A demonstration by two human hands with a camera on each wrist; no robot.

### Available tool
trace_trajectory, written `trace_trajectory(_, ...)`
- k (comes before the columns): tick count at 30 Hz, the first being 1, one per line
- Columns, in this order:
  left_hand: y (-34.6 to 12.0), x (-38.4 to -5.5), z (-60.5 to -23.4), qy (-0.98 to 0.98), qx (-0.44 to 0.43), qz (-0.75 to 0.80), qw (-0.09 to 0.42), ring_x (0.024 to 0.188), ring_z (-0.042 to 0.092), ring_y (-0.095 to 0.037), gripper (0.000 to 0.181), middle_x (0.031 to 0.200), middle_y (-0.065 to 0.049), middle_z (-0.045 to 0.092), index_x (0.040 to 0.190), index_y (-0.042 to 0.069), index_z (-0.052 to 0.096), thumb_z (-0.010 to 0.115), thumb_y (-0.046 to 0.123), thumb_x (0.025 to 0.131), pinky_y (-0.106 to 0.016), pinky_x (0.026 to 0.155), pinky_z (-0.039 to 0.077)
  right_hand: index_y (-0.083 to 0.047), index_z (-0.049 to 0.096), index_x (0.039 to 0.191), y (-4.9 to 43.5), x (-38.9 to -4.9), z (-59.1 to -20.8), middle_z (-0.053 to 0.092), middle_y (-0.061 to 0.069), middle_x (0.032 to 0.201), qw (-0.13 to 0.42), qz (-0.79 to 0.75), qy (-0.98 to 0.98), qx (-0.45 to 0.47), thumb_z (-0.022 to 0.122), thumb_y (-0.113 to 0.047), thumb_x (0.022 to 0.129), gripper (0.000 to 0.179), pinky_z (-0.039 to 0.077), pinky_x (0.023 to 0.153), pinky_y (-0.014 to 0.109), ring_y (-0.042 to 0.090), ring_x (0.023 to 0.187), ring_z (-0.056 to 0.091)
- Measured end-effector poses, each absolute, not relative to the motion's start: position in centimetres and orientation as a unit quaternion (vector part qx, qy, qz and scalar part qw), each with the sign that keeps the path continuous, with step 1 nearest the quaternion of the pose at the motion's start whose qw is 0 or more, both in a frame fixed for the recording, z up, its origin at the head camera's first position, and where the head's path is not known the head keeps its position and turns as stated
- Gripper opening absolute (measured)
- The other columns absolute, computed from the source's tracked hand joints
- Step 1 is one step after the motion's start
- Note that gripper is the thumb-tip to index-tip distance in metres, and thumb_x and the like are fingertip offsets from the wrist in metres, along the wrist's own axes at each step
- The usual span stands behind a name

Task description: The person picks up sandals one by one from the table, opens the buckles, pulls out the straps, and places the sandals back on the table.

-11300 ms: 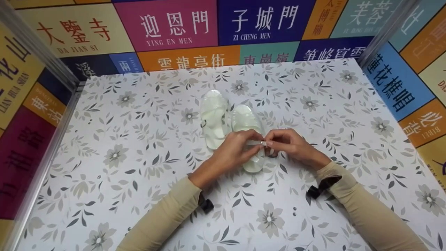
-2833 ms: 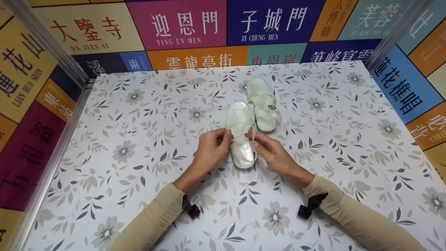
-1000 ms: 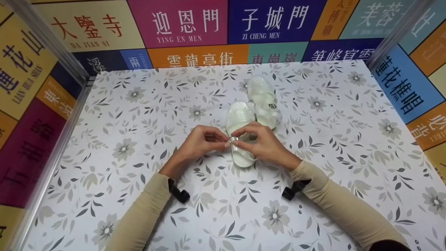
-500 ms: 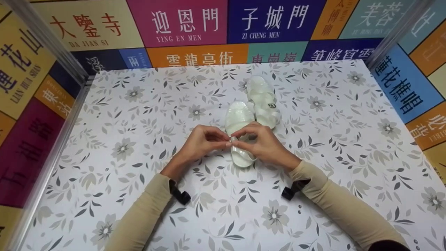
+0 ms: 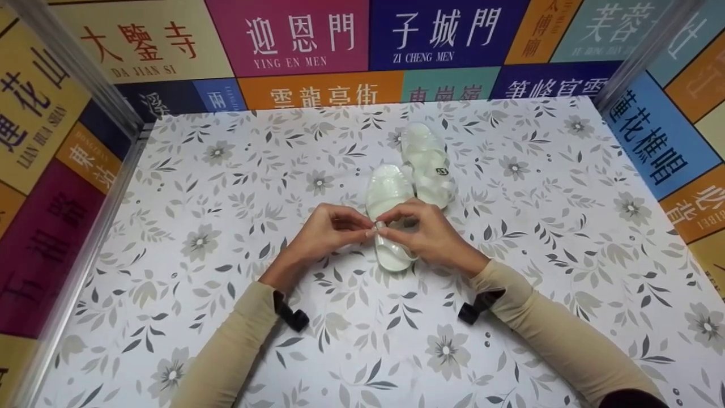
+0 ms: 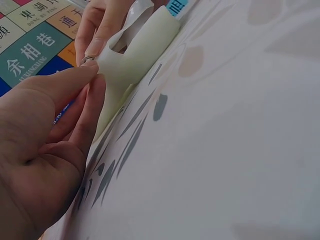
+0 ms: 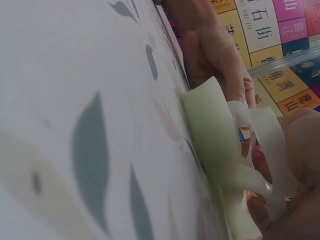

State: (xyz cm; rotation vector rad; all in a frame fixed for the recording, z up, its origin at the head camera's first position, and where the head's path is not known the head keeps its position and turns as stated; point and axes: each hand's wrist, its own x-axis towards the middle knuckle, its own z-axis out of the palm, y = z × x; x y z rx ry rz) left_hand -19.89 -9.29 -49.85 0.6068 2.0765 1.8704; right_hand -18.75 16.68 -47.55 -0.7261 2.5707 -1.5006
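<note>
Two pale, translucent jelly sandals lie on the table. Over the nearer sandal (image 5: 389, 184) both hands meet at its left side, where a small metal buckle (image 6: 88, 59) sits on the ankle strap (image 5: 380, 225). My left hand (image 5: 324, 233) pinches at the buckle between thumb and fingertips. From the other side my right hand (image 5: 426, 228) reaches across the sandal and pinches the strap beside the buckle. The fingertips of both hands nearly touch and cover much of the buckle. In the right wrist view the sandal's heel (image 7: 212, 130) stands close to the camera, with the strap looped above it.
The other sandal (image 5: 422, 139) lies just behind and to the right, its buckle area showing a dark mark. A white flower-print cover (image 5: 226, 351) spreads over the table. Panels with coloured lettering (image 5: 306, 39) enclose the back and sides.
Since the earliest frame, the sandals have changed places and the other one lies farther back. My right hand has moved left across the nearer sandal to the buckle. Lately both hands barely move.
</note>
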Motion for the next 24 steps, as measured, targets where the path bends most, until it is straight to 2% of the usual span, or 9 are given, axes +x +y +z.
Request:
trace_trajectory(12,-9.14,-19.74,-49.95,0.729,0.216,0.639,0.118,0.089,0.081,-0.023,0.013,0.099,-0.009,0.084,0.104,0.010,0.085,0.089,0.012,0.092,-0.029,0.079,0.067,-0.029,0.084,0.107,16.40,-18.53,-47.46,0.076,-0.008,0.107,0.020,-0.475,0.847,-0.238,0.089,-0.038,0.092,0.019,0.061,0.095,0.036,0.015,0.104,0.068)
trace_trajectory(19,-9.00,-19.74,-49.81,0.716,0.220,0.654,0.110,0.090,0.082,-0.023,0.017,0.100,-0.014,0.084,0.107,0.005,0.085,0.088,0.010,0.091,-0.030,0.078,0.068,-0.030,0.083,0.107,16.53,-18.42,-47.36,0.076,-0.009,0.107,0.026,-0.476,0.846,-0.237,0.088,-0.039,0.092,0.018,0.059,0.096,0.037,0.014,0.105,0.067)
trace_trajectory(24,-9.05,-19.81,-49.71,0.718,0.212,0.653,0.119,0.091,0.082,-0.024,0.018,0.102,-0.013,0.084,0.108,0.006,0.084,0.089,0.012,0.091,-0.031,0.079,0.068,-0.028,0.083,0.108,16.51,-18.47,-47.39,0.077,-0.010,0.106,0.023,-0.472,0.847,-0.245,0.088,-0.039,0.092,0.020,0.060,0.096,0.038,0.014,0.105,0.068)
